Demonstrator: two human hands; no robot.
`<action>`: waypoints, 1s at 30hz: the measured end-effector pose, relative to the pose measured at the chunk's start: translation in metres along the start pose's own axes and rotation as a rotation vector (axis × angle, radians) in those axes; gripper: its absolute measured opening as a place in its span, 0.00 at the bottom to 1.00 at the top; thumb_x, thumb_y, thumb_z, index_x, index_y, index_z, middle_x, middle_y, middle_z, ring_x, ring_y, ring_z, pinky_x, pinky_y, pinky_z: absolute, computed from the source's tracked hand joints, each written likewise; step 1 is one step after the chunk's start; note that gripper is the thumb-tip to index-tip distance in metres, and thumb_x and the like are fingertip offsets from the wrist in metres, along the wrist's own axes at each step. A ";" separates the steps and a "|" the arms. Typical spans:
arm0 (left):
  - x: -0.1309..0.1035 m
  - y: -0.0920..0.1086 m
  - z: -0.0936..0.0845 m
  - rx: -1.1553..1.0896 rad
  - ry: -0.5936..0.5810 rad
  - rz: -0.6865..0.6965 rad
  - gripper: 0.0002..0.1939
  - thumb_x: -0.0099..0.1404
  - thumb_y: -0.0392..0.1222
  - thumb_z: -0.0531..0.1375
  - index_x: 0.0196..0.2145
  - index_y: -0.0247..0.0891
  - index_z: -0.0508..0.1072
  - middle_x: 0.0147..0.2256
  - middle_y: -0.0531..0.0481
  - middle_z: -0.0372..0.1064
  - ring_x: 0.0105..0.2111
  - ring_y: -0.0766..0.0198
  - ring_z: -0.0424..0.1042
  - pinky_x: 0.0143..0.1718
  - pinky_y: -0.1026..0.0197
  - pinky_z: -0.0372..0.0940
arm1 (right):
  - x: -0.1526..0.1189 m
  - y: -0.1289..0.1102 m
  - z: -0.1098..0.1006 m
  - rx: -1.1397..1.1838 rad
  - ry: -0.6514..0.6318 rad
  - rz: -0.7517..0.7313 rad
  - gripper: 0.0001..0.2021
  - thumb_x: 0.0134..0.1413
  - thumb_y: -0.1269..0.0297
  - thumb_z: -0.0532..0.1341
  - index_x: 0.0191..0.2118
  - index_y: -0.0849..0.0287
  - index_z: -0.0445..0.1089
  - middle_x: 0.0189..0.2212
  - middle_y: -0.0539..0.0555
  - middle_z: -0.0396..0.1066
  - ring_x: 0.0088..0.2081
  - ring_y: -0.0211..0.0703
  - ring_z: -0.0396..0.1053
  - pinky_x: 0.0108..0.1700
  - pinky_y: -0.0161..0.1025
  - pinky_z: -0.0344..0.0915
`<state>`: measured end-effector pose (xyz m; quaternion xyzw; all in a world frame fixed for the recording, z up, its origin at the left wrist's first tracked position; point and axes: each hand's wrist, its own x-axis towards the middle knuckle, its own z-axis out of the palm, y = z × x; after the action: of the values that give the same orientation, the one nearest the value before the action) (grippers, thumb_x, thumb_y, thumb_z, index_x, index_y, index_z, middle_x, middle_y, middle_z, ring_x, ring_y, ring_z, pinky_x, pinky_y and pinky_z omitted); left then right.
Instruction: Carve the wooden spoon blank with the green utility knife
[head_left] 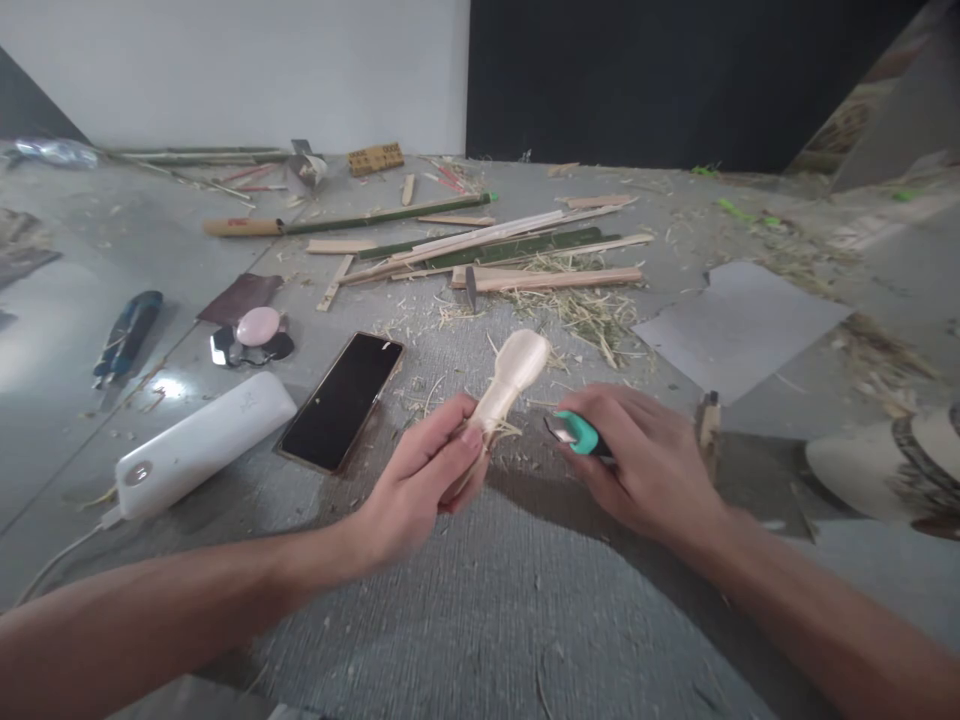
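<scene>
My left hand is closed around the lower part of a pale wooden spoon, its rounded end pointing up and away from me. Thin curled shavings cling to the spoon just above my fingers. In my right hand is a utility knife with a turquoise body, its short blade directed left toward the spoon. A gap separates the blade from the wood. My fingers hide most of the knife's handle and the spoon's lower end.
Left of my hands lie a black phone, a white power bank with a cable, and blue pliers. Beyond are bamboo strips, a hammer and heaps of shavings. Grey paper lies to the right.
</scene>
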<state>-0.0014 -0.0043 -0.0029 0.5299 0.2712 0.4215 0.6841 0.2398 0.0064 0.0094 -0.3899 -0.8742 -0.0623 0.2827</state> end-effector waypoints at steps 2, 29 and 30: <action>-0.001 0.000 -0.001 0.015 -0.015 -0.003 0.15 0.80 0.46 0.52 0.33 0.40 0.60 0.19 0.61 0.52 0.18 0.72 0.50 0.18 0.66 0.46 | 0.000 -0.001 0.000 0.003 -0.005 0.007 0.06 0.70 0.62 0.55 0.47 0.56 0.64 0.38 0.57 0.77 0.38 0.46 0.75 0.39 0.42 0.69; 0.002 0.007 0.002 -0.027 -0.064 -0.106 0.14 0.79 0.46 0.51 0.34 0.40 0.59 0.19 0.60 0.56 0.17 0.73 0.51 0.18 0.68 0.50 | 0.000 -0.004 0.000 -0.036 -0.035 0.002 0.11 0.71 0.56 0.55 0.48 0.59 0.66 0.39 0.58 0.74 0.39 0.47 0.72 0.35 0.41 0.65; 0.002 0.008 0.003 -0.025 -0.071 -0.102 0.14 0.79 0.46 0.51 0.34 0.40 0.59 0.19 0.61 0.55 0.17 0.73 0.51 0.17 0.68 0.50 | 0.000 -0.004 -0.001 -0.039 -0.026 0.012 0.11 0.71 0.57 0.55 0.48 0.59 0.66 0.39 0.58 0.73 0.39 0.47 0.71 0.36 0.41 0.66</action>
<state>-0.0002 -0.0032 0.0053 0.5215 0.2680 0.3705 0.7204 0.2378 0.0034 0.0107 -0.4015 -0.8740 -0.0726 0.2640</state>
